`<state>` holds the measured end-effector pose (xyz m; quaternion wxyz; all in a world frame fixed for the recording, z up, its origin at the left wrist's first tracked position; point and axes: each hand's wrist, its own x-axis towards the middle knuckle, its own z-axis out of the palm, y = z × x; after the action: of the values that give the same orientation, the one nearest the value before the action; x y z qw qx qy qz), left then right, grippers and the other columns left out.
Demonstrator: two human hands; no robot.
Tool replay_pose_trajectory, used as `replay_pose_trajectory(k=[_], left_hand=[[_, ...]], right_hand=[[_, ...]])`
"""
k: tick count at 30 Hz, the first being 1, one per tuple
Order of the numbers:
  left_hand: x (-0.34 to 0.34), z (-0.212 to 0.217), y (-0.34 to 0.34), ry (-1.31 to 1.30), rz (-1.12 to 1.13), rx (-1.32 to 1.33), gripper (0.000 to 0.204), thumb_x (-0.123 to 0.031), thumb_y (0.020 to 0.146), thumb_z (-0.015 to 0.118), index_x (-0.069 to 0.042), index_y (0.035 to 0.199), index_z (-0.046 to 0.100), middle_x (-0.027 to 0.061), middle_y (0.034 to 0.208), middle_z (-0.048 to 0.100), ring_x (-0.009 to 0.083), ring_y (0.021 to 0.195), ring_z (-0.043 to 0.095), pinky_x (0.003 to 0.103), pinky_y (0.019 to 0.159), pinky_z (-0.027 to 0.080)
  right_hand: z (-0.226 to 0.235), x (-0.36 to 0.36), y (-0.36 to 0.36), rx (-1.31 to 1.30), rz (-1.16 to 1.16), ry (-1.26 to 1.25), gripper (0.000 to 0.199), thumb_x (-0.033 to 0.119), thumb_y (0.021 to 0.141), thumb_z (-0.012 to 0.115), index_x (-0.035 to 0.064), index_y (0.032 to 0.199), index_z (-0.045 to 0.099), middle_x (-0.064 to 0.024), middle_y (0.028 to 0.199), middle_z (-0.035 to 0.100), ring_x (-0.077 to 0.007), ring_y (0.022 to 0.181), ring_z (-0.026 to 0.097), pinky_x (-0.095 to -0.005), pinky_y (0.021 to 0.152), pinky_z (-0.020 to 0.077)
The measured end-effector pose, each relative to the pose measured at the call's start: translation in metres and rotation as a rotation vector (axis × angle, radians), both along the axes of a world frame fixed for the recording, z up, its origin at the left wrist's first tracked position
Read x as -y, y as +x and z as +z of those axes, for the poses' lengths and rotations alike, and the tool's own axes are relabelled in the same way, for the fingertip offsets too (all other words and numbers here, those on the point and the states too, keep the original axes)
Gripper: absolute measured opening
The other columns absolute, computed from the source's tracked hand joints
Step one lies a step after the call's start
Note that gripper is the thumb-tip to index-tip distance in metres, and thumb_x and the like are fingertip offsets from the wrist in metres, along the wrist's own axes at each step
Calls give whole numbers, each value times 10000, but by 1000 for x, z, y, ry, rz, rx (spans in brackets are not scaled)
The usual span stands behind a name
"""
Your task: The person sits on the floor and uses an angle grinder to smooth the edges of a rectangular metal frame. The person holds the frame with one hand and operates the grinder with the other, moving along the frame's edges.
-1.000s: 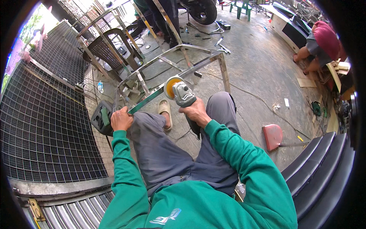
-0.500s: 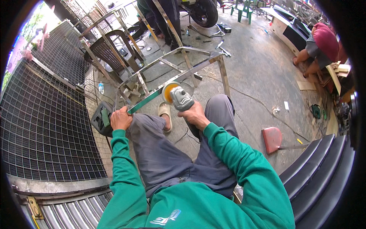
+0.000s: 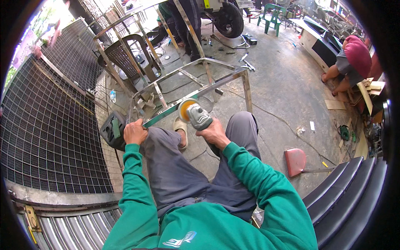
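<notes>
My right hand [image 3: 213,132] is wrapped round the body of a grey angle grinder [image 3: 198,116]. Its orange-yellow disc [image 3: 189,109] is at the near bar of a square-tube metal frame [image 3: 247,93]; whether disc and metal touch, I cannot tell. With my left hand [image 3: 135,132] I grip the near left end of that bar, above my left knee. The bar's near face reflects green. The frame stands on the floor ahead of my knees, its long legs rising toward the far left.
A dark open case [image 3: 111,131] lies left of my left hand, beside a wire-mesh panel [image 3: 58,137]. Beyond the frame are a brown plastic chair [image 3: 118,56] and a standing person [image 3: 189,29]. Another person [image 3: 354,58] bends at right. A red pad [image 3: 295,162] and black slatted bench [image 3: 341,200] sit nearer.
The whole scene sits slightly lower in the picture, as my view has tilted up. Both hands keep their holds, and the grinder stays by the same bar.
</notes>
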<state>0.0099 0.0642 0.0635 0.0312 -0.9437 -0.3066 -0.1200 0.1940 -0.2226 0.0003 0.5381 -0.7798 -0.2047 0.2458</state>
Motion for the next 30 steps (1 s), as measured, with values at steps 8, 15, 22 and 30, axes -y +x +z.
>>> replay_pose_trajectory(k=[8,15,22,30], left_hand=[[8,-1,-5,-8,11,22,140,-187,788,725,-61,837,689,217,857,740,437,852,712,536,796,544],[14,0,-7,15,19,-18,130,-179,782,729,-60,827,700,215,845,739,429,840,712,521,797,542],[13,-3,-9,0,18,-4,141,-195,795,711,-61,840,709,220,841,738,433,830,710,521,802,537],[12,-2,-7,25,8,11,151,-204,812,676,-62,849,711,225,845,737,440,828,707,522,801,538]], right_hand=[[12,3,-1,-67,-15,185,508,150,653,883,3,1107,709,-100,976,764,-212,898,720,-346,821,564],[9,5,-9,124,19,-42,561,208,652,906,27,1141,700,-107,1018,763,-246,924,728,-382,867,570],[9,2,-5,31,8,180,564,156,657,878,16,1169,685,-125,1036,764,-260,970,734,-384,868,571],[12,11,-8,119,50,-11,616,265,625,897,25,1152,685,-209,1065,759,-375,1028,740,-450,888,575]])
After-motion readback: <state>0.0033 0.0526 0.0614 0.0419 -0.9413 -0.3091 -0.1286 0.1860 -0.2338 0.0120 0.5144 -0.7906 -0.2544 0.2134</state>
